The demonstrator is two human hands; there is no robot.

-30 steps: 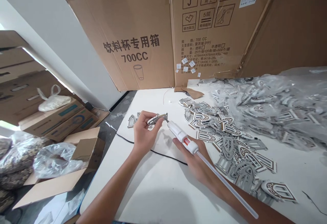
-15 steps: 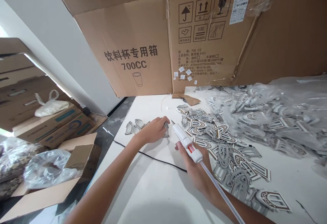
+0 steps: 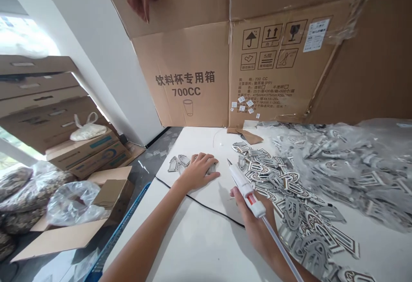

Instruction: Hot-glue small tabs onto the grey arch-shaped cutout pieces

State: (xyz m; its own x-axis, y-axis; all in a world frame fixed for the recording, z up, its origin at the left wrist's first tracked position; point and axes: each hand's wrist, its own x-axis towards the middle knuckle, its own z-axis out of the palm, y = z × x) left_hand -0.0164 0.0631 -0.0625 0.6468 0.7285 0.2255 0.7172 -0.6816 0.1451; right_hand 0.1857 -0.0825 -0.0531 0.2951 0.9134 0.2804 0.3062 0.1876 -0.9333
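My left hand [image 3: 200,171] lies on the white table, palm down and fingers stretched out. Under and around it are small grey arched frame pieces [image 3: 174,164]; one partly shows beneath the fingers. My right hand [image 3: 252,222] is wrapped round a white hot glue gun [image 3: 243,182], whose metal tip points up and left. A long clear glue stick [image 3: 280,245] runs out of its rear. To the right of the gun lies a heap of arched pieces [image 3: 291,179], some with brown and white patterned faces and others grey.
Cardboard boxes [image 3: 193,50] stand along the table's back edge. Clear plastic bags [image 3: 347,162] of pieces fill the right side. A black cable [image 3: 209,207] crosses the white table [image 3: 189,239]. On the floor at left is an open carton [image 3: 74,235].
My left hand's fingers have gone from bent around a piece to spread flat over the pieces. The glue gun stays in my right hand. The camera view has shifted, so everything appears lower and further right.
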